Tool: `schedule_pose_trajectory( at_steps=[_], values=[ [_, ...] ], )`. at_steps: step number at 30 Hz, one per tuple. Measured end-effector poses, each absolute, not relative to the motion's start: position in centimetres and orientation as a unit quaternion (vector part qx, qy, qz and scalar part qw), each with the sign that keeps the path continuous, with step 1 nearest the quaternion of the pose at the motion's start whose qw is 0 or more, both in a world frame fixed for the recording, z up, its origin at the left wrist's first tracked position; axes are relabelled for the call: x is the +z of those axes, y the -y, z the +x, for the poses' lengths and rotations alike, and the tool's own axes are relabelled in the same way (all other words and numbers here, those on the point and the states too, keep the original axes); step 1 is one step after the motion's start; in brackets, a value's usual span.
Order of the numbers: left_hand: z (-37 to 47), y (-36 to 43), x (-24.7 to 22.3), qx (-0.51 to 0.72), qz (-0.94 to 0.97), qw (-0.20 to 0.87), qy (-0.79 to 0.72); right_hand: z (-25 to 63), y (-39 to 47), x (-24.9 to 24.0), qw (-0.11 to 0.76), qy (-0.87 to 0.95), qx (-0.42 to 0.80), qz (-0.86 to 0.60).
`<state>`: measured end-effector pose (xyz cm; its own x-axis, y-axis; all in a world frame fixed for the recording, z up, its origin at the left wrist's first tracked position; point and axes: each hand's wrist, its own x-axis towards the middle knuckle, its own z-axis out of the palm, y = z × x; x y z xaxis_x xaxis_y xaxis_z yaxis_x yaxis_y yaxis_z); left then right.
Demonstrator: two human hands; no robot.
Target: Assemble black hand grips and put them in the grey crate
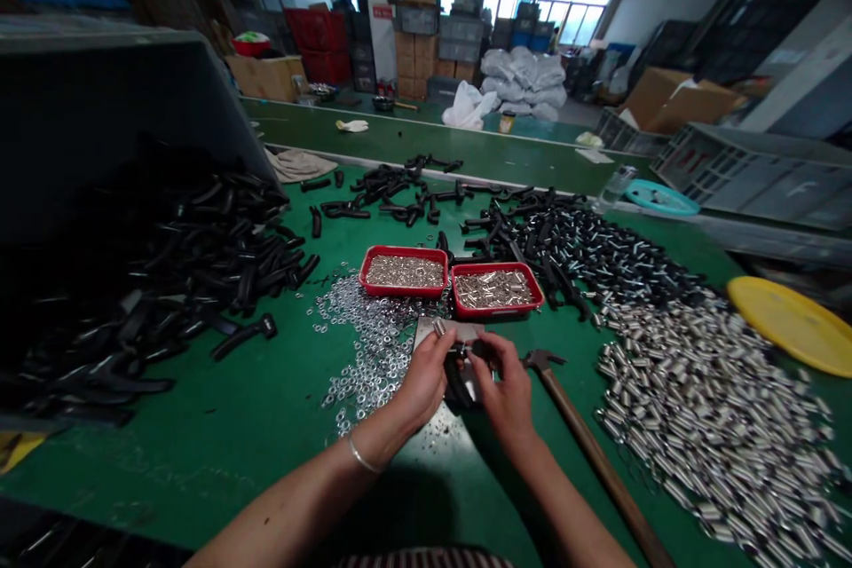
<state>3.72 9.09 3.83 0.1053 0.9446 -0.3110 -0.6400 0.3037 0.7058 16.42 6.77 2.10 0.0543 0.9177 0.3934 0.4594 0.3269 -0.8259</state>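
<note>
Over a small metal plate (426, 334) my two hands meet, fingers pinched close together. Between the fingertips of my left hand (423, 375) a small silvery coil-like cylinder (438, 327) sticks up. My right hand (507, 390) grips a small black piece (479, 350), partly covered by its fingers. Under the hands a curved black handle (458, 383) lies on the plate; whether either hand touches it I cannot tell. Just beyond stand two red trays, one with tiny metal parts (404, 293) and one with small metal pins (498, 311). Loose silvery nuts or washers (373, 346) lie left of my hands.
A claw hammer (572, 413) lies close to my right forearm. Silvery cylinders (719, 399) and black-ended metal pieces (599, 248) are heaped on the right, near a yellow lid (792, 319). Black handles (219, 257) spill from a large grey bin (219, 80) at left.
</note>
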Motion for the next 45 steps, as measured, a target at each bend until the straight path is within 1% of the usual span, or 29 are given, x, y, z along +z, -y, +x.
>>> schedule_pose_trajectory(
  at_steps=[3,6,11,14,17,19,20,22,24,26,28,31,32,33,34,37,38,39,42,43,45],
  values=[
    [3.4,-9.2,3.4,0.550,0.209,0.707,-0.394,17.7,-6.6,2.9,0.420,0.758,0.145,-0.478],
    [2.8,-9.5,3.4,0.533,0.237,0.700,-0.413,18.9,-6.6,3.7,0.379,0.808,0.102,-0.439],
    [1.6,-10.0,4.2,0.457,0.328,0.701,-0.438,20.1,-7.2,3.6,0.347,0.851,0.076,-0.386],
    [1.2,-10.3,4.9,0.437,0.411,0.658,-0.455,20.5,-7.6,3.6,0.345,0.855,0.080,-0.379],
    [1.0,-10.5,5.5,0.429,0.494,0.588,-0.476,20.5,-7.8,4.2,0.342,0.854,0.088,-0.381],
    [1.0,-10.7,5.7,0.433,0.546,0.529,-0.484,20.2,-7.9,4.7,0.353,0.840,0.130,-0.392],
    [1.1,-10.7,5.8,0.436,0.570,0.500,-0.485,19.9,-7.9,4.9,0.368,0.817,0.176,-0.408],
    [1.1,-10.9,5.6,0.437,0.612,0.445,-0.486,19.1,-7.9,5.2,0.398,0.728,0.334,-0.446],
    [1.1,-11.2,5.3,0.432,0.650,0.391,-0.488,18.1,-7.9,5.1,0.404,0.602,0.509,-0.464],
    [0.8,-11.4,4.9,0.424,0.685,0.348,-0.480,17.2,-7.8,4.7,0.393,0.513,0.609,-0.460],
    [0.3,-11.7,4.6,0.415,0.720,0.330,-0.448,16.7,-7.7,4.4,0.376,0.464,0.668,-0.444],
    [-0.5,-11.8,4.3,0.391,0.754,0.339,-0.404,16.4,-7.6,4.2,0.302,0.404,0.762,-0.407],
    [-0.7,-11.9,4.1,0.385,0.751,0.346,-0.410,16.5,-7.7,4.2,0.274,0.409,0.767,-0.412],
    [-0.9,-11.9,4.0,0.382,0.738,0.357,-0.427,16.5,-7.8,4.2,0.259,0.441,0.742,-0.433],
    [-0.9,-11.8,3.8,0.380,0.716,0.377,-0.448,16.6,-8.0,4.2,0.263,0.493,0.687,-0.465],
    [-0.8,-11.6,3.4,0.384,0.646,0.444,-0.489,16.8,-8.3,3.9,0.320,0.644,0.448,-0.531],
    [-0.7,-11.4,3.4,0.388,0.641,0.448,-0.487,16.8,-8.2,3.8,0.328,0.662,0.418,-0.528],
    [-0.6,-11.2,3.4,0.394,0.652,0.439,-0.477,16.8,-8.1,3.6,0.321,0.662,0.441,-0.515],
    [-0.4,-10.7,3.6,0.406,0.722,0.373,-0.418,16.8,-7.7,3.2,0.236,0.579,0.639,-0.448],
    [-0.4,-10.6,3.6,0.406,0.734,0.360,-0.409,16.9,-7.5,3.2,0.229,0.558,0.663,-0.443],
    [-0.2,-10.5,3.4,0.407,0.721,0.360,-0.431,17.1,-7.4,3.3,0.277,0.557,0.619,-0.479]
  ],
)
